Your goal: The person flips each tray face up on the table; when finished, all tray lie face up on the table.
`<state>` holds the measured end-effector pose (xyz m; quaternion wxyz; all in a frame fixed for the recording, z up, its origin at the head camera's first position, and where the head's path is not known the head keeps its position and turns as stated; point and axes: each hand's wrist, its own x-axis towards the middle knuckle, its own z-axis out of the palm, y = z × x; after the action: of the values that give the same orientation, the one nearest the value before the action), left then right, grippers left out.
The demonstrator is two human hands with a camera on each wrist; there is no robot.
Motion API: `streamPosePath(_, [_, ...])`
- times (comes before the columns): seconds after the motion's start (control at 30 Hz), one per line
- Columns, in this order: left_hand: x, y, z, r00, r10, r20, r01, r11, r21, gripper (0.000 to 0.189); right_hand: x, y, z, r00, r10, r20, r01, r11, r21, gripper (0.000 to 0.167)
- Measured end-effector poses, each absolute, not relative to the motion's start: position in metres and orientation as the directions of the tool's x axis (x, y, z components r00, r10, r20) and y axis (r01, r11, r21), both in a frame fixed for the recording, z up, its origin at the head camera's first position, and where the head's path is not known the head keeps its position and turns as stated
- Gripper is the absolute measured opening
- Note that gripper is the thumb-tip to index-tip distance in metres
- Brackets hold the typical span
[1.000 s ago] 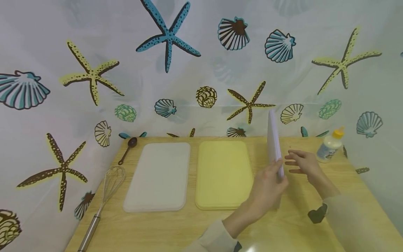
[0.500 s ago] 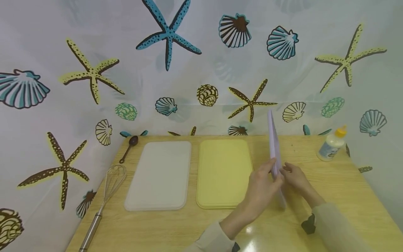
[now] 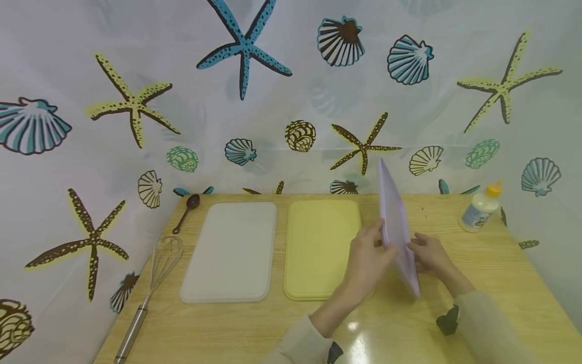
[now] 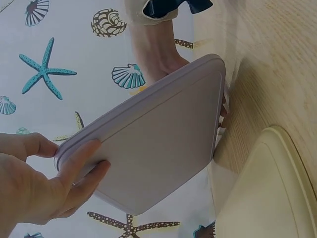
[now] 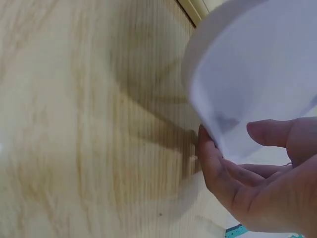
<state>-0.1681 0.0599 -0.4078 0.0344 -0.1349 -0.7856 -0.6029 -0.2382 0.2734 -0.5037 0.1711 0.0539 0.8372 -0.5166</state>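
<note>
A lavender plastic tray [image 3: 394, 217] with rounded corners and a rimmed edge is held up on edge, steeply tilted, at the right of the table. My left hand [image 3: 366, 260] pinches its edge, thumb on one side and fingers on the other. The left wrist view shows those fingers flat against the tray's broad grey-lavender face [image 4: 163, 129]. My right hand [image 5: 262, 183] has its fingers curled under the lower edge, with the thumb over the other face. Beside the left hand lies a yellow tray [image 3: 325, 247], flat on the wooden table.
A white tray [image 3: 229, 250] lies left of the yellow one. Further left are a metal whisk [image 3: 147, 298] and a dark brown spoon [image 3: 186, 212]. A glue bottle [image 3: 481, 208] with a yellow cap stands at the back right. A shell-print curtain [image 3: 282, 101] hangs behind the table.
My right hand has come leftward from open air and taken hold of the lavender tray. The tray has turned and tilted, so more of its broad face shows.
</note>
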Motion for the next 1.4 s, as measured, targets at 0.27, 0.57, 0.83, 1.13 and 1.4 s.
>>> streamPosePath(0.27, [-0.176,0.047,-0.403,-0.983,0.165,0.083,0.109,0.154,0.982,0.063,-0.243,0.294,-0.500,-0.919,-0.069,-0.389,0.304,0.508,-0.806,0.067])
streamPosePath(0.57, [-0.179,0.043,-0.407,-0.984,0.170,0.057,0.071,0.078,0.994,0.058,-0.247,0.309,-0.510,-0.900,-0.122,-0.419,0.334,0.424,-0.842,0.061])
streamPosePath(0.83, [-0.181,0.038,-0.413,-0.969,0.241,0.047,0.026,-0.087,0.996,0.057,-0.243,0.316,-0.506,-0.900,-0.112,-0.422,0.334,0.445,-0.831,0.061])
streamPosePath(1.13, [-0.187,0.039,-0.418,-0.935,0.355,-0.015,-0.072,-0.149,0.986,0.059,-0.238,0.329,-0.505,-0.906,-0.068,-0.417,0.340,0.467,-0.816,0.061])
streamPosePath(1.4, [-0.193,0.038,-0.419,-0.926,0.374,-0.046,-0.087,-0.093,0.992,0.061,-0.235,0.336,-0.501,-0.915,-0.054,-0.399,0.317,0.516,-0.796,0.060])
